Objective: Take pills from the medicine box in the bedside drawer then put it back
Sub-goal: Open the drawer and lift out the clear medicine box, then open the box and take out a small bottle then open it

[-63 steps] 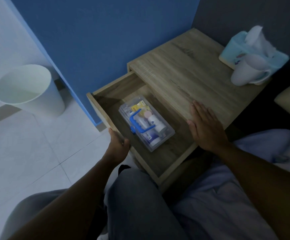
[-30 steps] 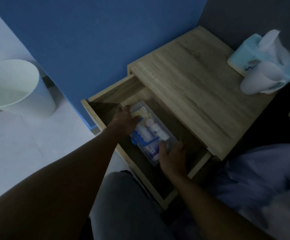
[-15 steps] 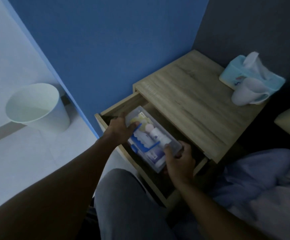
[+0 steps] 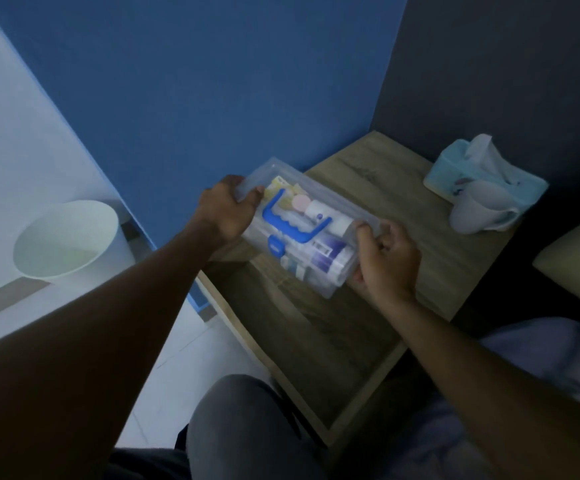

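Observation:
The clear plastic medicine box [image 4: 302,230], with a blue handle and latch on its lid, is up in the air over the open wooden drawer [image 4: 316,337]. My left hand [image 4: 228,209] grips its far left end. My right hand [image 4: 387,261] grips its near right end. Bottles, tubes and packets show through the lid, which is closed. The drawer below is pulled out and shows a bare wooden bottom.
The bedside table top [image 4: 420,216] carries a light blue tissue box [image 4: 482,174] and a pale mug [image 4: 478,211] at the back right. A white waste bin [image 4: 65,240] stands on the tiled floor at left. My knee [image 4: 247,424] is below the drawer; bedding lies at right.
Both hands went into the drawer, took hold of the medicine box at its ends and lifted it out; it now hangs above the drawer near the table top's edge.

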The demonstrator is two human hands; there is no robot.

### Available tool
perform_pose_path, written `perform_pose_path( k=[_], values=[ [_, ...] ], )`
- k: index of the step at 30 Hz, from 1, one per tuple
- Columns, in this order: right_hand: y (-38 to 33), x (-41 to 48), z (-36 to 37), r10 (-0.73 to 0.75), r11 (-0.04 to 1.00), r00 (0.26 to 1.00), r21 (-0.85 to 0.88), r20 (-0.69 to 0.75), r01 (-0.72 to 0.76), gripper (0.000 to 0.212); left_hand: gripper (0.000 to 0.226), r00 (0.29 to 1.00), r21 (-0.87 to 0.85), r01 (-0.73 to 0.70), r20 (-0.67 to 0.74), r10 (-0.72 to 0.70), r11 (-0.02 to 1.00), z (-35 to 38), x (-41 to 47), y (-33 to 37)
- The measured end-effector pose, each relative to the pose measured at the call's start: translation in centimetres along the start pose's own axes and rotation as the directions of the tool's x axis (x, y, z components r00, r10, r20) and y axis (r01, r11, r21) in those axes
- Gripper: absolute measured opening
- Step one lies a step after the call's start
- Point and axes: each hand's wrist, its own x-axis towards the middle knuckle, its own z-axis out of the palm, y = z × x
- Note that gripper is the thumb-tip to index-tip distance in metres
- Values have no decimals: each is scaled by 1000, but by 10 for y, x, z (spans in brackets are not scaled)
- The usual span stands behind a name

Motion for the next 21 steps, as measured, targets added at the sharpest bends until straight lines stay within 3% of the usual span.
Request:
perform_pose_path(
  k=[4, 8, 13, 21],
  values=[
    [6, 49, 2, 5, 1000, 1000, 26, -2, -5, 13, 55, 999, -20, -2, 35, 2, 1000, 16, 37, 8],
    [18, 92, 6, -10, 998, 995, -58, -96, 4, 49, 49, 997, -52, -25, 77, 29, 998, 39, 65, 14],
    [32, 135, 2, -66, 978, 988, -203, -143, 36, 61, 46, 993, -93, -53, 104, 63, 994, 67, 86, 16],
    [43, 156, -6, -9, 985, 997, -171, -77, -4, 52, 44, 991, -90, -125, 34, 128, 988, 90, 85, 16]
  ],
)
